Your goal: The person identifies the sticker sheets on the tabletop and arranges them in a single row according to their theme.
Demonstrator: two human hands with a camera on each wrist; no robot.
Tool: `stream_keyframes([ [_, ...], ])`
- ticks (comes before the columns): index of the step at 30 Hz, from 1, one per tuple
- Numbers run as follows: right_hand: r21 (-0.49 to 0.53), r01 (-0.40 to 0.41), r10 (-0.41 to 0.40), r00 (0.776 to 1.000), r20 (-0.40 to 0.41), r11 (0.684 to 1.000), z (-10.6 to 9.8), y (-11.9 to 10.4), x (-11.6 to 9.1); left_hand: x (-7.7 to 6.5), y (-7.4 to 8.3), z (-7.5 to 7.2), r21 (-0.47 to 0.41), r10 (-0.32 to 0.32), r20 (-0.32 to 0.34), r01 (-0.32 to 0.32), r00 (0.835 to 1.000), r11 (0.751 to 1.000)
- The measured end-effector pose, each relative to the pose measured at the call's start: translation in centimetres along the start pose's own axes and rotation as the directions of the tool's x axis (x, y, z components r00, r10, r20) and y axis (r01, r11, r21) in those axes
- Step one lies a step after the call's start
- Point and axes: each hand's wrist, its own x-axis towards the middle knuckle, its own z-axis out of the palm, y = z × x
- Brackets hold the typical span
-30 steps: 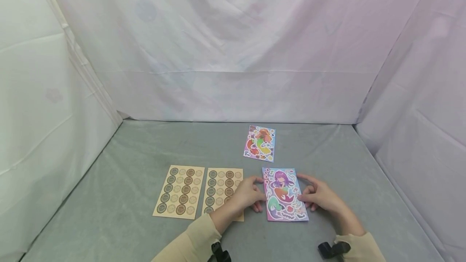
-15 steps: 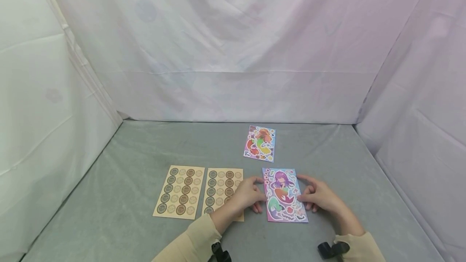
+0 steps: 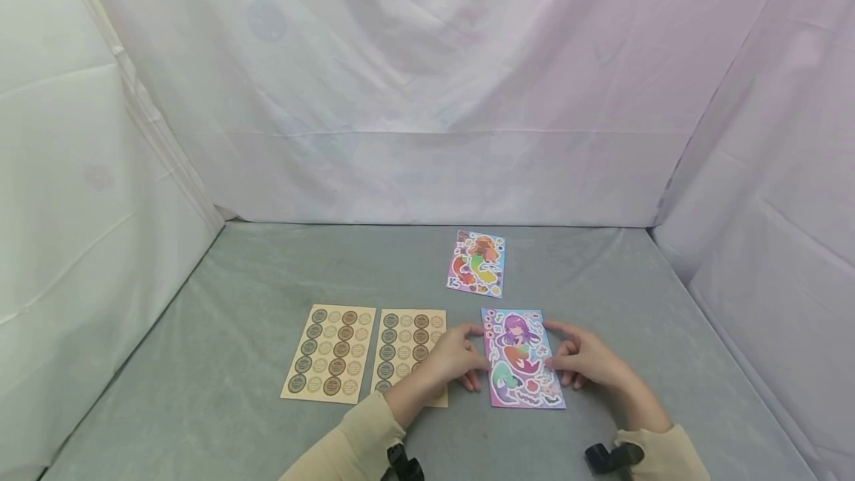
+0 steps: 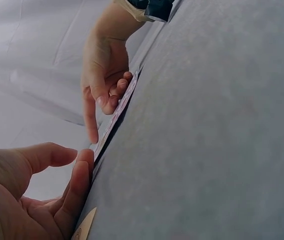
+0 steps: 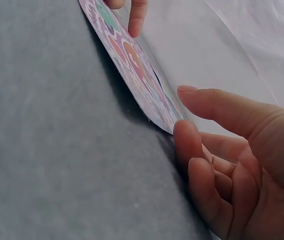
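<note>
A sticker sheet with a purple-haired mermaid lies on the grey cloth in the head view, between the two hands. At its left edge, my left hand touches with index fingertip and thumb, partly covering the tan label sheet below. My right hand touches the opposite edge with its index finger extended and its other fingers bent. The right wrist view shows the mermaid sheet at a low angle, a dark shadow along its edge and my right fingertips near its corner.
Another mermaid sticker sheet lies farther back, slightly turned. A second tan sheet with rows of round labels lies to the left of the first. White curtains hang behind and at both sides of the cloth-covered table.
The mermaid sheet's near edge has shifted very slightly toward the person. Both hands have stayed nearly still at its sides, and the other sheets have not moved.
</note>
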Motion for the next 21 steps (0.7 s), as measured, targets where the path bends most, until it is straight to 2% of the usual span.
stream_keyframes([
  [11,-0.054,-0.017,0.016,1.000,-0.021,0.998,-0.07,-0.41,0.23,0.08,0.07,-0.11,-0.009,-0.016,0.021,0.016,1.000,1.000],
  [21,-0.084,-0.011,0.004,0.996,-0.085,0.996,-0.20,-1.00,0.06,0.13,0.52,-0.78,0.004,0.017,0.020,-0.017,1.000,1.000],
])
